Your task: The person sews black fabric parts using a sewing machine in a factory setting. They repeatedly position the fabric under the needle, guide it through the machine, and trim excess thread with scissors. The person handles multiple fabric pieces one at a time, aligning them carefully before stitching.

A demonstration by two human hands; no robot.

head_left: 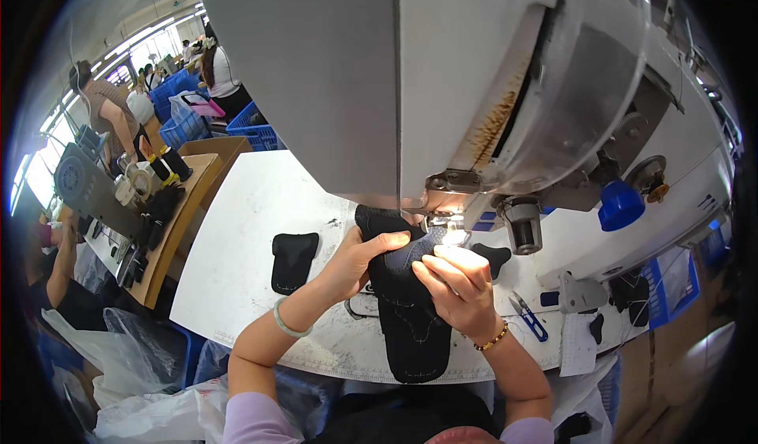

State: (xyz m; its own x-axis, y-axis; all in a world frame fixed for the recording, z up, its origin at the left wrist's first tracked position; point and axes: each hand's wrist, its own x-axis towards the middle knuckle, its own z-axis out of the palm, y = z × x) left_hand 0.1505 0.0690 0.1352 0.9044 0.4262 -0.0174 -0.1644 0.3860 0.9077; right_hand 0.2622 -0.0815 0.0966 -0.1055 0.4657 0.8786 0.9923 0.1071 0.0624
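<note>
A black padded fabric piece (412, 335) with light stitch lines lies under the lit needle area (448, 224) of a large white sewing machine (316, 73). A dark grey patch (407, 256) shows on its upper part. My left hand (357, 261) grips the piece from its left side, the thumb stretched across the top and the other fingers partly hidden. Close to the needle, my right hand (458, 290) pinches the fabric beside the patch with bent fingers. Another black piece (294, 262) lies flat to the left, and a small black piece (493, 259) lies right of the needle.
Blue-handled thread snips (529, 318) lie on the white table (229, 231) to the right. A blue knob (621, 205) sticks out from the machine. A neighbouring wooden-edged bench (181, 207) carries thread cones (175, 162). Other people work at the far left.
</note>
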